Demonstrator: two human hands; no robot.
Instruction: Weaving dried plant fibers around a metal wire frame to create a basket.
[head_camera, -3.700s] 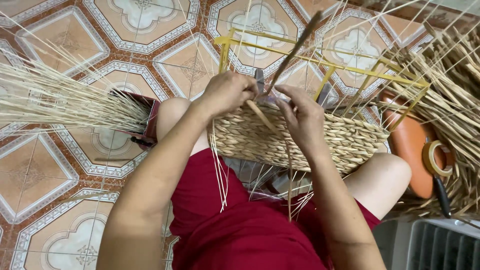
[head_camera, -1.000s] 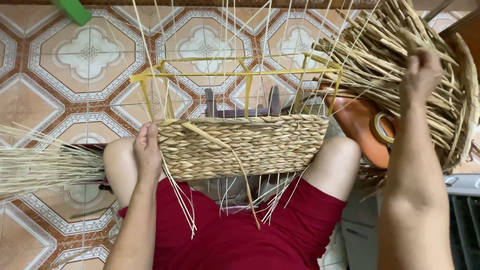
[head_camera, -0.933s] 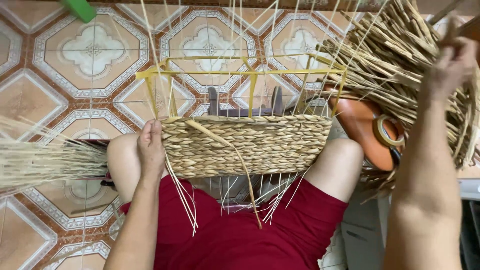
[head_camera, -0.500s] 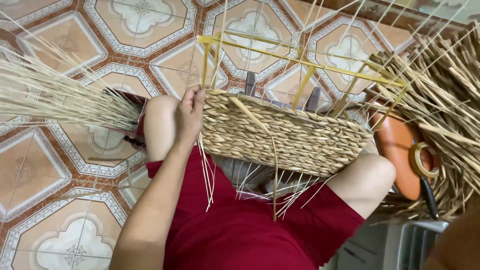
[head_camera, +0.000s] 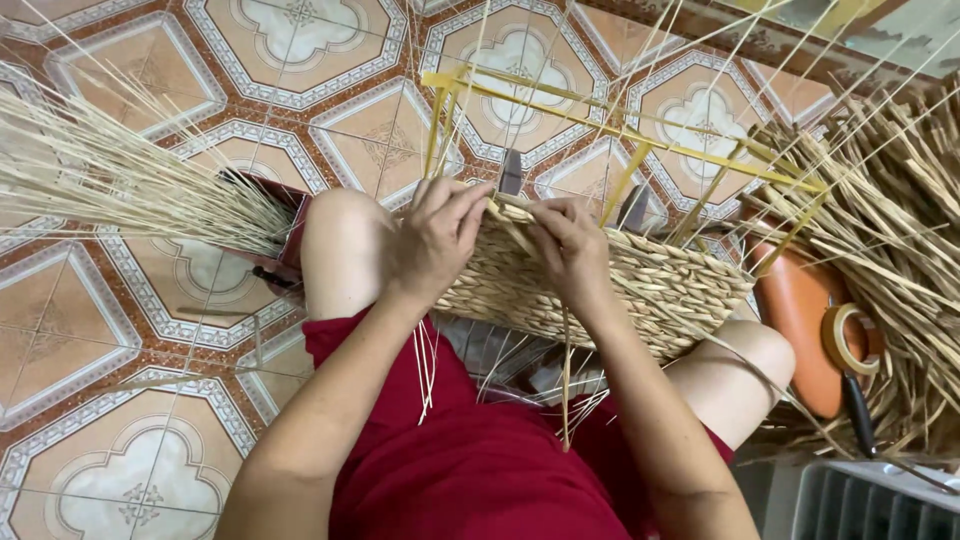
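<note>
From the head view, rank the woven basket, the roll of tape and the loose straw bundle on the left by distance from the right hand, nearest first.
1. Woven basket: under the right hand, touching.
2. Roll of tape: far right, on the orange stool.
3. Loose straw bundle: far left, beyond the knee.

Both hands (head_camera: 500, 245) pinch a straw strand (head_camera: 510, 213) on the woven basket (head_camera: 640, 290)

Patterned floor tiles (head_camera: 90, 300), tape roll (head_camera: 848, 338), orange stool (head_camera: 800, 310)

The right hand (head_camera: 575, 250) has returned to the woven basket (head_camera: 640, 295).
</note>
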